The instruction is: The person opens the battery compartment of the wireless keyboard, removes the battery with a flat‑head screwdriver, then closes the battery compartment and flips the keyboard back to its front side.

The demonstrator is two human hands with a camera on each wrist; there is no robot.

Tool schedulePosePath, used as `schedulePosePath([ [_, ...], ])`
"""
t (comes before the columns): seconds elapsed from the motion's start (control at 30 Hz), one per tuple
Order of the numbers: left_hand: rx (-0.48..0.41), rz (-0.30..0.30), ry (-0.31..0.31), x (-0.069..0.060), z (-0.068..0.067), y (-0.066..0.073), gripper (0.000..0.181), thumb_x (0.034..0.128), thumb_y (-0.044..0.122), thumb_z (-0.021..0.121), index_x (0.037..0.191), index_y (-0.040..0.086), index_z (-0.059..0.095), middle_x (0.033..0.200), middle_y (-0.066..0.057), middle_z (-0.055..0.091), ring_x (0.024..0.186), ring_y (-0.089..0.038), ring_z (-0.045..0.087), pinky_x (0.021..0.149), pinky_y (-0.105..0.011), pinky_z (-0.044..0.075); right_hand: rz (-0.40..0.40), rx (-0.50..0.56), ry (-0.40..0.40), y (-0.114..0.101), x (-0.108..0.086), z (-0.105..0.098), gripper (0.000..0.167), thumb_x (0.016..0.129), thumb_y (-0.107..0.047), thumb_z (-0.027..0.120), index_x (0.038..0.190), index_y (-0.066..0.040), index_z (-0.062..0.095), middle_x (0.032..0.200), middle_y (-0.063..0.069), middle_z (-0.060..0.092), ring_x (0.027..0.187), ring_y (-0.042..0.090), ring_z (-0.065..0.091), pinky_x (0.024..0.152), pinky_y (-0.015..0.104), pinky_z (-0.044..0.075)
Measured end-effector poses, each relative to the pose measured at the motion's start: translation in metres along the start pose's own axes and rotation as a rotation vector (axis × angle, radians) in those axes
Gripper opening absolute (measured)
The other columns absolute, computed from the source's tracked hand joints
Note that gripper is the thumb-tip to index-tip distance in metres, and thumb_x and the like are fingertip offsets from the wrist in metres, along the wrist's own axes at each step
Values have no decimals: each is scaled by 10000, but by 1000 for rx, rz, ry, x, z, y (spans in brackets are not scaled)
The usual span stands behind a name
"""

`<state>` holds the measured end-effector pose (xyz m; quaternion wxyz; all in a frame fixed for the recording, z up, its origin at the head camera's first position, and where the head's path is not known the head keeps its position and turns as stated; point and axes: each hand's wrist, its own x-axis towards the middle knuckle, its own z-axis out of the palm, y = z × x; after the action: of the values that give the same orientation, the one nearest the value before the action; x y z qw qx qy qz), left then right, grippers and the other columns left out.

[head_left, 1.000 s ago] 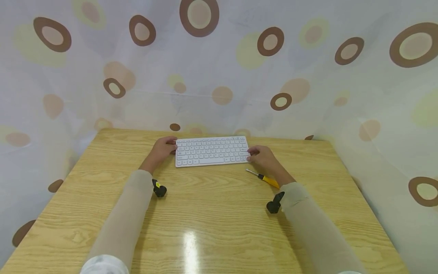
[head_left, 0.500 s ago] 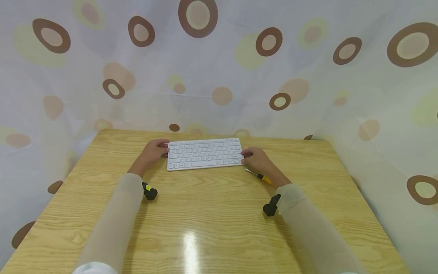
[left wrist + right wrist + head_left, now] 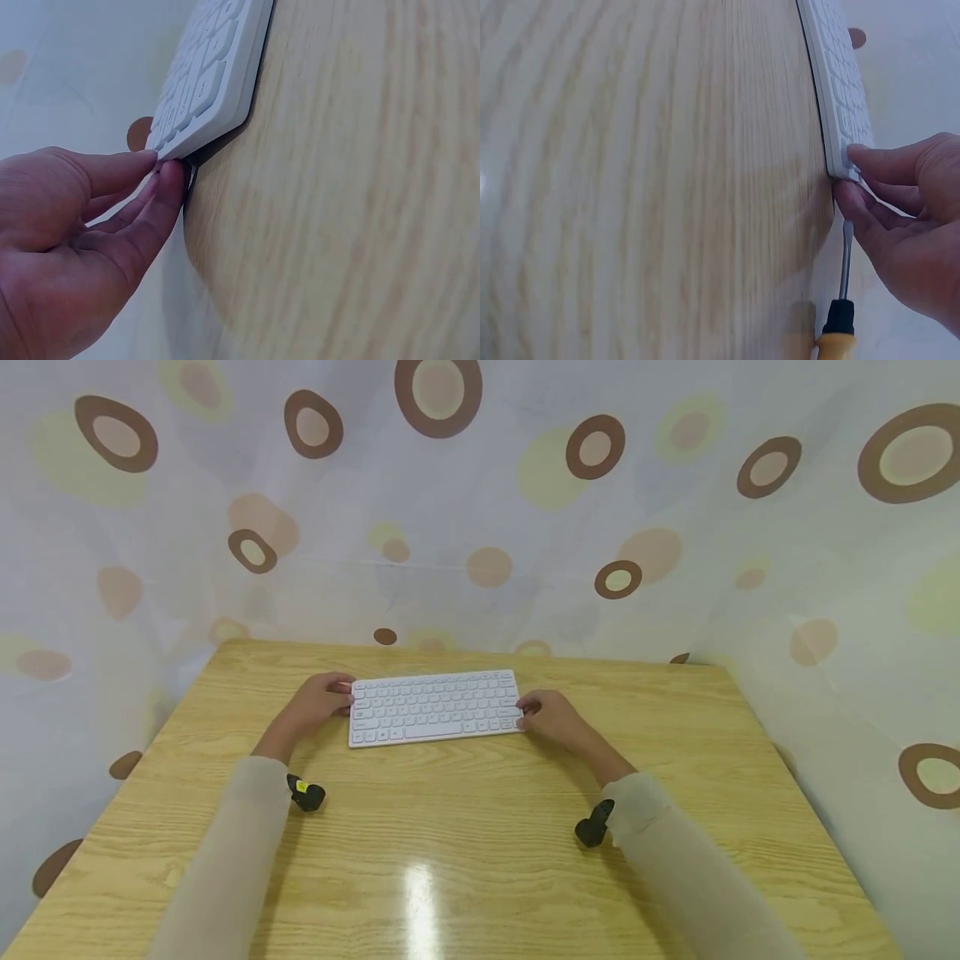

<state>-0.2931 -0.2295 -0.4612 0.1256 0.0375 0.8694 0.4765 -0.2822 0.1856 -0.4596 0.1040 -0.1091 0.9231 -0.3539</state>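
Observation:
A white keyboard (image 3: 433, 708) lies at the back middle of the table in the head view, turned slightly. My left hand (image 3: 318, 700) pinches its left edge; the left wrist view shows thumb and fingers at the keyboard's corner, which sits a little off the wood over a dark gap. At the other end, my right hand (image 3: 557, 720) holds the right edge near the front corner, thumb and fingertips above and below. A screwdriver (image 3: 836, 337) with a yellow and black handle lies beneath the right hand in the right wrist view; from the head it is hidden.
The wooden table (image 3: 465, 827) reaches back to a patterned curtain (image 3: 450, 527) that also hangs along both sides. A small black camera is strapped at each wrist, the left one (image 3: 307, 795) and the right one (image 3: 594, 827).
Both hands have moved the keyboard to the left and slightly nearer to me. The screwdriver, visible in the head view before, is now covered by the right hand and arm.

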Motion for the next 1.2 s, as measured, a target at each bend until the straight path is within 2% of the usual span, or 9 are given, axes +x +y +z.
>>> schedulePosePath([
  [0.1, 8, 1, 2, -5, -1, -2, 455, 1039, 40, 494, 1475, -64, 418, 1360, -291, 540, 1199, -354, 584, 1007, -423, 518, -11, -21, 15, -3, -1, 5, 318, 913, -92, 693, 1202, 38, 667, 1125, 170, 683, 1018, 271, 616, 918, 411, 495],
  [0.27, 53, -14, 8, -16, 0, -2, 457, 1029, 55, 526, 1466, -46, 438, 1346, -275, 552, 1203, -372, 580, 1038, -467, 489, 33, -30, 39, -10, -11, 15, 312, 911, -89, 687, 1192, 43, 659, 1094, 154, 663, 987, 263, 577, 900, 393, 480],
  [0.5, 11, -32, 14, -26, 3, -3, 456, 1013, 59, 534, 1450, -42, 453, 1336, -257, 550, 1175, -349, 589, 1021, -451, 502, 85, -52, 49, -21, -33, 22, 310, 935, -104, 685, 1210, 33, 647, 1084, 140, 654, 979, 259, 564, 894, 389, 477],
  [0.67, -8, -21, -15, -33, 6, -2, 449, 1004, 56, 538, 1434, -48, 461, 1311, -243, 554, 1110, -308, 613, 963, -400, 530, 123, -29, 52, -23, -52, 24, 301, 936, -111, 698, 1209, 4, 646, 1063, 108, 641, 967, 238, 551, 878, 358, 467],
  [1.0, -21, 8, -65, -49, 11, -1, 422, 999, 44, 550, 1399, -67, 476, 1284, -261, 563, 1084, -302, 624, 926, -373, 554, 72, -36, 69, -24, -84, 27, 298, 911, -99, 728, 1176, 16, 657, 983, 82, 621, 899, 214, 539, 813, 336, 458],
  [1.2, -55, 30, -95, -57, 15, -1, 408, 993, 45, 559, 1379, -67, 489, 1270, -262, 566, 1057, -282, 633, 893, -339, 569, 94, -34, 85, -26, -102, 28, 307, 887, -78, 746, 1162, 32, 666, 969, 80, 632, 875, 197, 545, 806, 339, 468],
])
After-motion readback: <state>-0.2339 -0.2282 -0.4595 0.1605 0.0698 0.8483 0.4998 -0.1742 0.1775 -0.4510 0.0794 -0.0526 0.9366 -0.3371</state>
